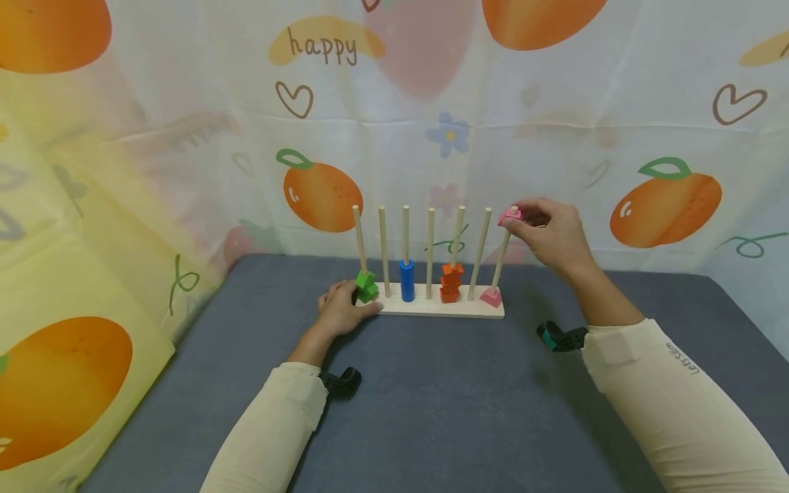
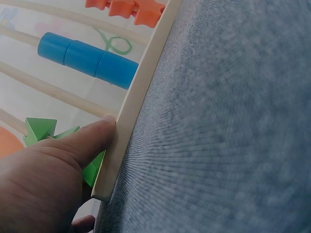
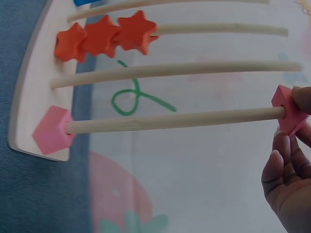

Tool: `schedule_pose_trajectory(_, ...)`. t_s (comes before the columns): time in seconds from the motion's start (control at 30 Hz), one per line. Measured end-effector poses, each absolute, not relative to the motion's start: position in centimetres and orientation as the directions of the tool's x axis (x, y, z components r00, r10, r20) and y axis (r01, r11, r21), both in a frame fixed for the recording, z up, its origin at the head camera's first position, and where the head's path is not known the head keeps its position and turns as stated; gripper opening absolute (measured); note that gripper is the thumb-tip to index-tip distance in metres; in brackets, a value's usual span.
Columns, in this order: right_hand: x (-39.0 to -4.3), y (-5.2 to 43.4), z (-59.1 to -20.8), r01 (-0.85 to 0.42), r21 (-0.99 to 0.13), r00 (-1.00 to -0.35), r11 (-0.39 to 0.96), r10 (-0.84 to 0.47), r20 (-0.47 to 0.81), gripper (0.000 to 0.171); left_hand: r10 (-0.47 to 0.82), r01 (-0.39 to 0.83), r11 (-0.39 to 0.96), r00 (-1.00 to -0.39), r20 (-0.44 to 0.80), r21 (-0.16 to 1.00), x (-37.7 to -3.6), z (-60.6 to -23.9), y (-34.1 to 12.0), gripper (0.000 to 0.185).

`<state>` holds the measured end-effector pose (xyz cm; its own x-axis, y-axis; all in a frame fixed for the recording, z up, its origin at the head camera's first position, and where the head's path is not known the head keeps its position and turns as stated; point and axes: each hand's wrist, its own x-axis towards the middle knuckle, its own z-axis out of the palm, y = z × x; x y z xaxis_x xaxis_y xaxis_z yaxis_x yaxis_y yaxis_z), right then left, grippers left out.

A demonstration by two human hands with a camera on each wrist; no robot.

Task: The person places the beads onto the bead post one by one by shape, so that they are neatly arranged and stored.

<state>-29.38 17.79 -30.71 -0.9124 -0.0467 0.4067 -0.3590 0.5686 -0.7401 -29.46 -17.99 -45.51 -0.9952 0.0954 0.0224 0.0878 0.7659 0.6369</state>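
Note:
A wooden base (image 1: 440,309) with several upright pegs stands on the grey table. Green pieces (image 1: 366,285) sit on the leftmost peg, blue cylinders (image 1: 407,281) on the third and orange stars (image 1: 451,282) on the fifth. One pink piece (image 1: 491,297) lies at the foot of the rightmost peg. My right hand (image 1: 520,219) pinches a second pink piece (image 1: 510,216) threaded on the tip of that peg (image 3: 170,120). My left hand (image 1: 360,305) grips the base's left end (image 2: 141,97), its thumb (image 2: 92,138) along the front edge beside the green pieces (image 2: 41,128).
The grey tabletop (image 1: 431,411) stretches toward me in front of the base. A printed cloth with oranges (image 1: 320,195) hangs close behind the pegs and along the left side. Camera mounts sit on both wrists (image 1: 342,382) (image 1: 557,337).

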Motion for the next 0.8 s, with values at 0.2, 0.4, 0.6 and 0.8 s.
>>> schedule_pose_trajectory(0.2, -29.3, 17.8, -32.1, -0.365, -0.783, -0.919, 0.503, -0.062, 0.389, 0.035, 0.101, 0.097, 0.761, -0.994, 0.03, 0.641, -29.5, -45.5, -17.9, 0.064)
schedule_pose_trajectory(0.4, -29.2, 17.4, -33.2, -0.295, -0.831, -0.949, 0.472, -0.045, 0.311, 0.038, 0.098, 0.093, 0.764, -0.995, 0.028, 0.638, -29.5, -45.6, -17.9, 0.062)
schedule_pose_trajectory(0.6, -29.0, 17.5, -34.7, -0.273, -0.853, -0.959, 0.444, -0.054, 0.279, 0.04, 0.095, 0.09, 0.765, -0.995, 0.026, 0.638, -29.5, -45.7, -17.8, 0.062)
schedule_pose_trajectory(0.8, -28.8, 17.6, -36.5, -0.274, -0.848, -0.96, 0.454, -0.071, 0.272, 0.037, 0.093, 0.089, 0.763, -0.995, 0.027, 0.64, -29.4, -45.5, -17.9, 0.065)
